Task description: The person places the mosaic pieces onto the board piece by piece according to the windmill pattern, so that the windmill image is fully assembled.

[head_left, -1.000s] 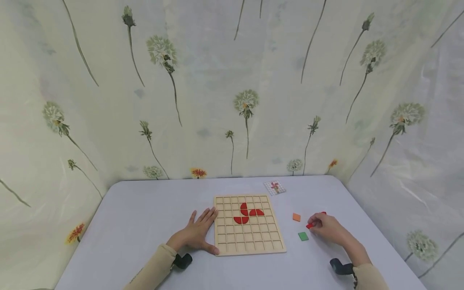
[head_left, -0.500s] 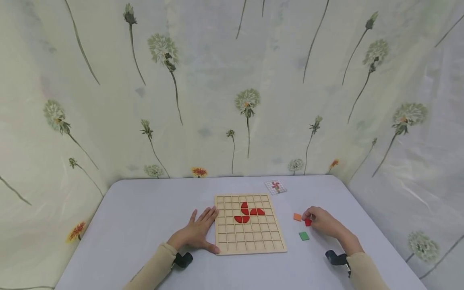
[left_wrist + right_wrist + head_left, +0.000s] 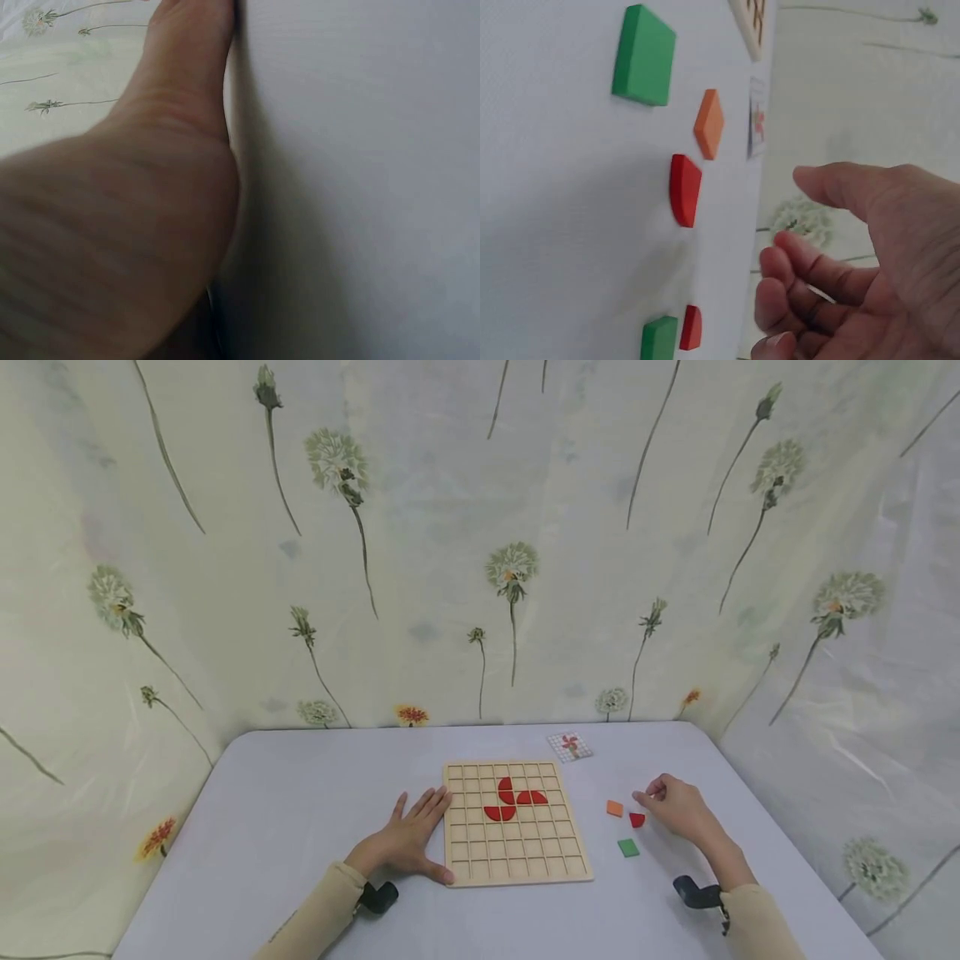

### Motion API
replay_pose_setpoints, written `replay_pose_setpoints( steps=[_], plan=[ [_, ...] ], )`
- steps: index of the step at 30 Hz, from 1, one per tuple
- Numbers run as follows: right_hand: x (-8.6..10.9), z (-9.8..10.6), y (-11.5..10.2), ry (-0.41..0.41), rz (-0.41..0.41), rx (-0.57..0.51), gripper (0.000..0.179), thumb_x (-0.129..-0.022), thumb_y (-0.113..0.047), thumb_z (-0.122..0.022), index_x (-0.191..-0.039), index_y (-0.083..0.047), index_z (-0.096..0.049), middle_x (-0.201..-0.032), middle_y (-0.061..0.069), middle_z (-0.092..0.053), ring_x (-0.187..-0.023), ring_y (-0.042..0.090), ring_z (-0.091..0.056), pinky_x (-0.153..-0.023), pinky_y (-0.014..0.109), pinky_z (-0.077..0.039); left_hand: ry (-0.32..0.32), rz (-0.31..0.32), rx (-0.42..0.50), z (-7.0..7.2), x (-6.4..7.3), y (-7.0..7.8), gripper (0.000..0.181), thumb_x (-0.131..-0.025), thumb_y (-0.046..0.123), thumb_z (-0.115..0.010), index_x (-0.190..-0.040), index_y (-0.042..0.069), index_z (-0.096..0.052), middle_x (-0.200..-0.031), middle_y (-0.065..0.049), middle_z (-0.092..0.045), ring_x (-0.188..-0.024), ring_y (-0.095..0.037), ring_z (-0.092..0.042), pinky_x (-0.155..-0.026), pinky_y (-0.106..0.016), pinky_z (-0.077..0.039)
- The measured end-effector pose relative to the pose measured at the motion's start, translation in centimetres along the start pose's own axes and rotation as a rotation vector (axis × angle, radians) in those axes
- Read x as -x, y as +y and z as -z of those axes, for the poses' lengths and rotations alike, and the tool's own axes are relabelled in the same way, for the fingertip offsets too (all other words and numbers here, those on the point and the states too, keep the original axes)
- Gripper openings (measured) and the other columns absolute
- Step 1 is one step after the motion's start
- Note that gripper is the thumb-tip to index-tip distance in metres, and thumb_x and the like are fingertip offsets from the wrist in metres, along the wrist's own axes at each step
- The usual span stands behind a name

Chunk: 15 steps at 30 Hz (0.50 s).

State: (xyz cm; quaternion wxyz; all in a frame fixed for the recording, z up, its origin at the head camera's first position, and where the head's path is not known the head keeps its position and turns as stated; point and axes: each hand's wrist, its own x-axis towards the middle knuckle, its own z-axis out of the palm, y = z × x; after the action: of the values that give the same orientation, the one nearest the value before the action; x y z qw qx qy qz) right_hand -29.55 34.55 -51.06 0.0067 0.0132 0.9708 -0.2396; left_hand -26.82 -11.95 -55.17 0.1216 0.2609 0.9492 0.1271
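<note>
My left hand (image 3: 405, 846) lies spread at the left edge of a wooden grid board (image 3: 517, 868), its fingertips and thumb at the rim. Several red quarter-round pieces (image 3: 507, 792) sit in the board's cells. To the right, my right hand (image 3: 678, 810) is raised over the table with thumb and fingers parted and nothing between them. Just left of it a red quarter-round piece (image 3: 637, 820) lies on the table, beside an orange square tile (image 3: 614, 808) and a green square tile (image 3: 628, 848). The right wrist view also shows a second green tile (image 3: 658, 339) and another red piece (image 3: 691, 328).
A small pattern card (image 3: 570, 747) with a red pinwheel picture lies behind the board's far right corner. The white table (image 3: 322, 777) backs onto a hanging cloth (image 3: 420, 568) printed with dandelions.
My right hand has moved the red quarter-round piece slightly left and up, laid it by the orange tile, let go and drawn back. The left hand stays in place.
</note>
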Motion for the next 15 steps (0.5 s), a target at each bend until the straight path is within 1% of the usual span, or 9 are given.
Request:
replay_pose_setpoints(
  steps=[4, 8, 11, 15],
  plan=[
    [0.1, 0.2, -0.4, -0.046, -0.053, 0.030, 0.040, -0.088, -0.035, -0.069, -0.100, 0.002, -0.057, -0.083, 0.010, -0.059, -0.073, 0.022, -0.050, -0.059, 0.029, -0.043, -0.001, 0.001, 0.007, 0.1, 0.1, 0.0, 0.130, -0.063, 0.081, -0.064, -0.156, 0.012, -0.006, -0.164, -0.005, -0.002, -0.152, -0.027, -0.001, -0.117, -0.061, 0.003],
    [0.1, -0.4, -0.4, -0.109, -0.072, 0.043, 0.039, -0.085, -0.034, -0.071, -0.094, 0.001, -0.059, -0.081, 0.009, -0.060, -0.075, 0.022, -0.051, -0.061, 0.030, -0.043, -0.004, -0.009, 0.017, 0.0, 0.1, 0.0, 0.129, -0.064, 0.078, -0.066, -0.156, 0.010, -0.006, -0.164, -0.007, -0.002, -0.152, -0.028, -0.001, -0.117, -0.062, 0.003],
    [0.1, -1.1, -0.2, -0.136, -0.067, 0.040, 0.034, -0.084, -0.031, -0.073, -0.091, 0.000, -0.060, -0.079, 0.007, -0.061, -0.074, 0.021, -0.052, -0.062, 0.030, -0.043, -0.004, -0.015, 0.015, -0.1, 0.1, -0.1, 0.129, -0.065, 0.078, -0.067, -0.156, 0.010, -0.006, -0.164, -0.008, -0.002, -0.152, -0.028, -0.001, -0.117, -0.062, 0.003],
    [0.0, -1.8, 0.0, -0.124, -0.024, 0.024, 0.028, -0.083, -0.022, -0.074, -0.094, 0.001, -0.061, -0.081, 0.006, -0.062, -0.075, 0.019, -0.054, -0.063, 0.032, -0.047, -0.003, -0.010, 0.002, 0.0, 0.1, 0.0, 0.129, -0.065, 0.079, -0.066, -0.156, 0.011, -0.005, -0.164, -0.007, -0.001, -0.152, -0.027, 0.000, -0.117, -0.062, 0.003]
  ],
)
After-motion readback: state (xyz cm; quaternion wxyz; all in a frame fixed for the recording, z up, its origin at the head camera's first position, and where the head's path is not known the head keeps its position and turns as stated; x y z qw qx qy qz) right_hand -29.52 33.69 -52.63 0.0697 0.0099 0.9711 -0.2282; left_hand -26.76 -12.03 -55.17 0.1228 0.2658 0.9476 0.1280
